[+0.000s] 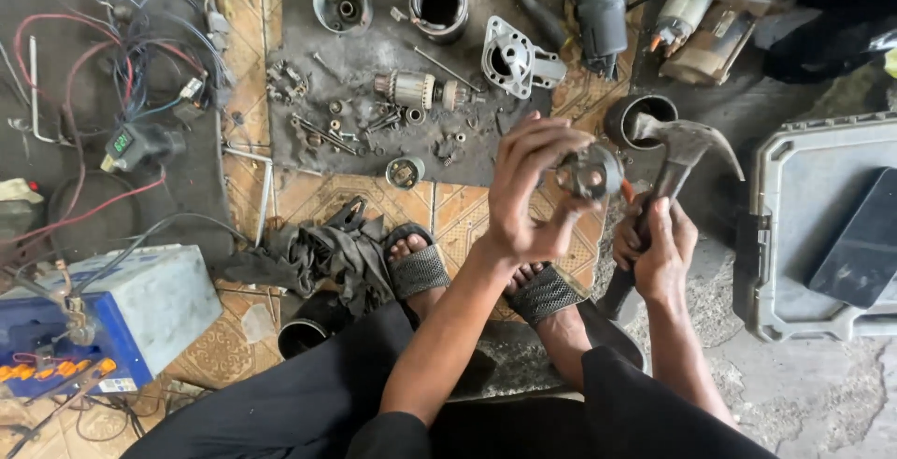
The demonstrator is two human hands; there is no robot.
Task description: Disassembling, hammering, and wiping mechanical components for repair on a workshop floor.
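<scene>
My left hand [523,193] holds a small round metal motor part [587,173] up in front of me, fingers wrapped around its left side. My right hand [654,249] grips the dark handle of a claw hammer [680,146], whose steel head sits just right of the part, close to it. Both hands hover above my sandalled feet [420,268] on the floor.
A dark mat [374,57] ahead carries a motor armature [416,90], cylindrical housings [439,3], an end bracket [514,57], bolts and washers. A battery [121,314] and tangled wires [121,67] lie left. A grey plastic case lid [813,225] lies right, a greasy rag [327,254] near my foot.
</scene>
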